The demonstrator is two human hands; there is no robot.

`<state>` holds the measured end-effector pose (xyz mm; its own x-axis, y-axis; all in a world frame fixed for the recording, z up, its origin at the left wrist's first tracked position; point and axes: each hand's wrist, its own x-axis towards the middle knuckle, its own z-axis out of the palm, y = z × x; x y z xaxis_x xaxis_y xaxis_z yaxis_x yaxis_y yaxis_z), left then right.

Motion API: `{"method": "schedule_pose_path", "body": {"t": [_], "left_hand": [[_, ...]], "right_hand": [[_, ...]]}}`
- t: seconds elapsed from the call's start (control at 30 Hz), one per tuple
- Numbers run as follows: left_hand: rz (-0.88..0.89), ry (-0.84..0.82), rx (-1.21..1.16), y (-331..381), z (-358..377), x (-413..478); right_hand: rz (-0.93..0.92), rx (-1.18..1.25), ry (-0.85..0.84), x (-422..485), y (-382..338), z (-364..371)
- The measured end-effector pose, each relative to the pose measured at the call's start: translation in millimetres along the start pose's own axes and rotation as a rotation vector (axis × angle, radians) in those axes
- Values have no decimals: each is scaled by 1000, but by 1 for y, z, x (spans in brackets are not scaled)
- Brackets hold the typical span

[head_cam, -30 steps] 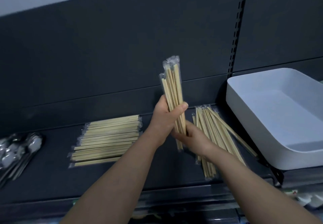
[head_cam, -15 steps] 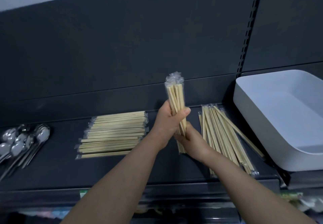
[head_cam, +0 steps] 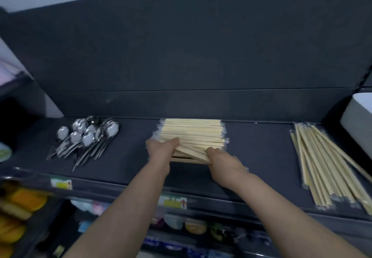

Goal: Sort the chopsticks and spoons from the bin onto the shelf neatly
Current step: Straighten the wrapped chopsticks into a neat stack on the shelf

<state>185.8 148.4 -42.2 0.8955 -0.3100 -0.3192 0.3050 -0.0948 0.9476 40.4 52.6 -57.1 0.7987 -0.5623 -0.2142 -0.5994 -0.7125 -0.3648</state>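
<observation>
Head view. Gripped at 1 end by the curled left hand (head_cam: 162,149), at the other by the curled right hand (head_cam: 220,157): a small bundle of pale wooden chopsticks in clear plastic sleeves (head_cam: 191,152), slanted low over the neat chopstick stack (head_cam: 195,130) on the dark shelf (head_cam: 261,153). Probably light, stiff, slippery in film; best squeezed at both ends against fanning.

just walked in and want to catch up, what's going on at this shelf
A person holds a bundle of wrapped chopsticks at both ends, the left hand on one end and the right hand on the other. It lies slanted against the front of the neat stack in the middle of the shelf. The spoons sit heaped to the left. A loose pile of chopsticks waits on the right beside the white bin.
</observation>
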Motion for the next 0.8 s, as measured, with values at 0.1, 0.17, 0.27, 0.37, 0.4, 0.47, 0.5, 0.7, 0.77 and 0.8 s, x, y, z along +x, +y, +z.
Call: {"method": "schedule_pose_path", "body": {"t": [0.1,0.17,0.27,0.37,0.4,0.47,0.5,0.7,0.77,0.8], "left_hand": [[39,18,227,-4,-37,16],[66,-15,388,-11,-55,23],[185,-29,772,-18,-73,30],[392,-221,1188,-23,-80,33],[477,-316,1282,-24,-80,33],[598,-495,1434,-27,-77,32],[629,-558,1485,-30,-76,33],[664,-774,1574,-46,-77,33],[688,-761,1583,-48,-76,37],[693,-746,1574,-48,-74,40]], "right_hand": [[-72,-104,23,5,-25,17],[-107,-161,55,8,-34,25],[-100,-142,95,11,-39,31],[-69,-38,93,8,-38,29],[-61,-2,84,6,-38,27],[-53,-15,77,2,-38,28],[-45,-40,77,0,-38,30],[-39,-60,49,-11,-43,47],[-21,-72,78,-10,-42,51],[-8,-77,96,-8,-42,52]]}}
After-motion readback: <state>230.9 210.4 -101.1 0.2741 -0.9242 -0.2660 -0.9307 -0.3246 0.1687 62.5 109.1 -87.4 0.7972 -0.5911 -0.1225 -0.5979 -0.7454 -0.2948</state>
